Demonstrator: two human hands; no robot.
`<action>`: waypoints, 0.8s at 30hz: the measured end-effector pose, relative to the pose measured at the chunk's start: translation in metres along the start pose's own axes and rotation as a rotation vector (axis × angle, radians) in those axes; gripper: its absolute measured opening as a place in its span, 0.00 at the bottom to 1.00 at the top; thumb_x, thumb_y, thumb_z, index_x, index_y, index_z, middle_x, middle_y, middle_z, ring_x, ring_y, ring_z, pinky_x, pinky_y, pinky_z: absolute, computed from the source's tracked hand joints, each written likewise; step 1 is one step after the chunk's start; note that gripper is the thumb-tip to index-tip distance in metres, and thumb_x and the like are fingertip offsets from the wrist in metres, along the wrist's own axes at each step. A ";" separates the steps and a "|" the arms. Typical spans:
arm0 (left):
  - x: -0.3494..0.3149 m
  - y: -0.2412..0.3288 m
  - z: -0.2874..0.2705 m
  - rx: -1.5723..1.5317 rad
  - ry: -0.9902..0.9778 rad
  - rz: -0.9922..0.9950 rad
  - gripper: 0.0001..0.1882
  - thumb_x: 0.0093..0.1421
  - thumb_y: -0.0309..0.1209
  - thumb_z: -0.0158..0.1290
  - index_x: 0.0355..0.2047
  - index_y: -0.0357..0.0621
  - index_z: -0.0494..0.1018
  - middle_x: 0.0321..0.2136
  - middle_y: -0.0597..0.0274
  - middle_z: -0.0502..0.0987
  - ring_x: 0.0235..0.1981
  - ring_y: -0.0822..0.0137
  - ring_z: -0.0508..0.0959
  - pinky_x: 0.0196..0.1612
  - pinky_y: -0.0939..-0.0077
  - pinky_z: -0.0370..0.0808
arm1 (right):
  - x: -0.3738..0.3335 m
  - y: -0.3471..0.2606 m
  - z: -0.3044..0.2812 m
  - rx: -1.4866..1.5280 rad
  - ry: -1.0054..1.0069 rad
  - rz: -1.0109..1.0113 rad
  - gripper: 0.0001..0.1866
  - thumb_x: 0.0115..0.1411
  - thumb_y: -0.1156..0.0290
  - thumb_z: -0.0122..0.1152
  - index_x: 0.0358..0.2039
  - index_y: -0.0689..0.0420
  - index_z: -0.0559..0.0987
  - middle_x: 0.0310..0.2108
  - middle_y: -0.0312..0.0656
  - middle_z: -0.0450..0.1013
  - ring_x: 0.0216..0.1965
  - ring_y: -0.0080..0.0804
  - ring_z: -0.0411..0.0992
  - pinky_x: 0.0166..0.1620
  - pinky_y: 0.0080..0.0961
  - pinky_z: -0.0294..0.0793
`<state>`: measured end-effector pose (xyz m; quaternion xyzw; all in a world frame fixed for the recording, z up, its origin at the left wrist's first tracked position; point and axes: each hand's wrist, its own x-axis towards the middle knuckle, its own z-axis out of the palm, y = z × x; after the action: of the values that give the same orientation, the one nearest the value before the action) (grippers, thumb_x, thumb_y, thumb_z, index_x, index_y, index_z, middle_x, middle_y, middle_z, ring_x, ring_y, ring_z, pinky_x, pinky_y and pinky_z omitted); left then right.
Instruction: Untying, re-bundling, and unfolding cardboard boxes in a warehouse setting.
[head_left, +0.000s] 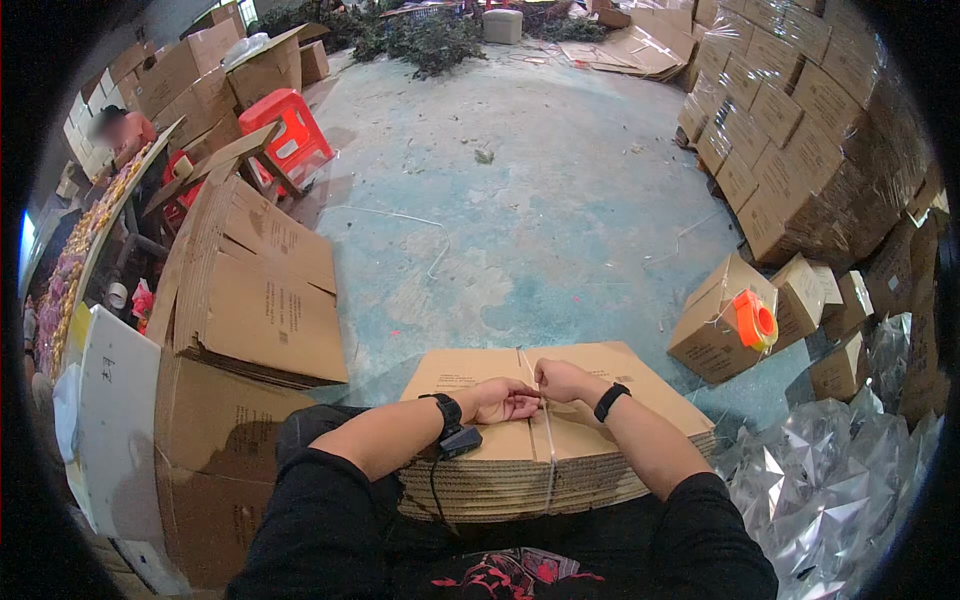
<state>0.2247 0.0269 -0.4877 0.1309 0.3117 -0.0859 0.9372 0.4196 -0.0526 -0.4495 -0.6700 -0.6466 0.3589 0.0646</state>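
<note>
A stack of flattened cardboard boxes (620, 440) lies in front of me against my legs. A white strap (549, 465) runs over its top and down the near side. On top of the stack, my left hand (503, 401) has its fingers curled at the strap. My right hand (562, 380) is closed beside it, pinching the strap just above the left fingertips. The fingers partly hide the strap where the hands meet. A watch-like band with a small dark device (460, 441) sits on my left wrist, and a black band (611, 401) on the right.
More flattened cardboard (270, 290) leans at left beside a red plastic stool (285, 135). At right, an orange tape dispenser (756, 322) rests on an open carton, near silvery plastic sheeting (810, 490). Wrapped cartons (790, 130) rise behind. A person (125, 130) sits far left.
</note>
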 end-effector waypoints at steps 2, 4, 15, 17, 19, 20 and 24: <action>0.000 0.000 0.000 0.010 0.012 0.006 0.15 0.72 0.29 0.40 0.50 0.26 0.67 0.47 0.41 0.77 0.43 0.57 0.81 0.48 0.68 0.84 | 0.001 0.002 0.002 0.008 0.006 -0.001 0.14 0.56 0.69 0.62 0.41 0.60 0.74 0.34 0.49 0.79 0.37 0.45 0.77 0.39 0.36 0.76; 0.000 0.000 0.002 0.009 0.006 0.007 0.15 0.72 0.29 0.41 0.50 0.26 0.67 0.46 0.42 0.77 0.43 0.57 0.81 0.48 0.68 0.84 | 0.001 0.002 0.002 0.015 0.011 -0.002 0.13 0.57 0.70 0.61 0.41 0.60 0.74 0.34 0.49 0.79 0.37 0.44 0.77 0.38 0.36 0.76; -0.008 -0.002 0.016 0.032 0.010 0.034 0.18 0.72 0.29 0.43 0.53 0.22 0.67 0.48 0.43 0.76 0.37 0.68 0.79 0.49 0.69 0.83 | -0.007 -0.005 -0.011 0.004 -0.042 -0.005 0.15 0.57 0.72 0.59 0.45 0.61 0.76 0.39 0.55 0.79 0.42 0.52 0.77 0.43 0.40 0.76; -0.008 -0.002 0.014 0.025 -0.010 0.043 0.16 0.72 0.29 0.42 0.50 0.25 0.68 0.44 0.44 0.77 0.38 0.62 0.81 0.50 0.67 0.83 | -0.009 -0.011 -0.015 -0.020 -0.055 -0.010 0.15 0.57 0.72 0.59 0.45 0.61 0.76 0.39 0.54 0.79 0.42 0.51 0.77 0.43 0.39 0.76; -0.008 -0.001 0.011 -0.013 0.001 0.026 0.16 0.72 0.29 0.42 0.50 0.25 0.68 0.44 0.43 0.77 0.39 0.61 0.81 0.50 0.67 0.83 | -0.014 -0.020 -0.021 -0.049 -0.069 -0.013 0.15 0.57 0.72 0.59 0.45 0.62 0.76 0.39 0.54 0.79 0.42 0.51 0.77 0.43 0.39 0.76; -0.009 0.000 0.009 -0.053 0.024 0.013 0.16 0.72 0.29 0.42 0.49 0.25 0.68 0.44 0.42 0.77 0.39 0.61 0.81 0.49 0.66 0.84 | -0.016 -0.027 -0.026 0.205 -0.167 -0.034 0.16 0.57 0.71 0.60 0.46 0.61 0.76 0.40 0.54 0.79 0.42 0.50 0.77 0.43 0.38 0.76; -0.012 0.001 0.015 -0.022 0.073 0.064 0.16 0.71 0.28 0.42 0.50 0.25 0.67 0.46 0.40 0.76 0.40 0.60 0.82 0.49 0.65 0.84 | -0.022 -0.044 -0.027 0.104 -0.017 -0.079 0.19 0.56 0.69 0.65 0.48 0.59 0.76 0.40 0.49 0.80 0.41 0.43 0.78 0.43 0.36 0.77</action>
<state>0.2235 0.0241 -0.4688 0.1337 0.3424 -0.0474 0.9288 0.4012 -0.0553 -0.3966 -0.6366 -0.6535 0.3948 0.1082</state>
